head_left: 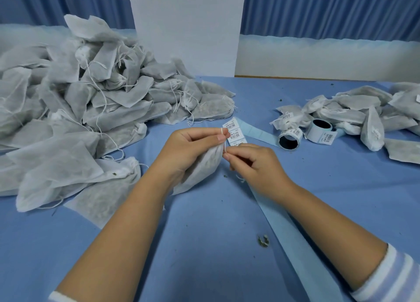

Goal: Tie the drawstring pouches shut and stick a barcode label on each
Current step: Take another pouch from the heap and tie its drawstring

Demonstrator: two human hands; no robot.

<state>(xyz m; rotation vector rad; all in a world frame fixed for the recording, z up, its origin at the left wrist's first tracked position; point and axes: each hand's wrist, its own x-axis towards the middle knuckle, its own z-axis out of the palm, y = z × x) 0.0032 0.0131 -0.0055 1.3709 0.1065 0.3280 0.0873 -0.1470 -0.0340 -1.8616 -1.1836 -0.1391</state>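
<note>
Tying step: pouch [200,167] is gripped in left hand [188,147], drawstring [225,146] pinched by right hand [252,163] at 3 o'clock (knot judged unfinished). Next, label strip [235,133] at 12 o'clock is needed.

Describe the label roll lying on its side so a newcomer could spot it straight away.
Find the smaller heap of pouches on the right of the blue table. Two label rolls sit at its near left edge. The side-lying roll is the left one, dark core facing the camera; the upright roll beside it opens upward and trails a barcode label.
</note>
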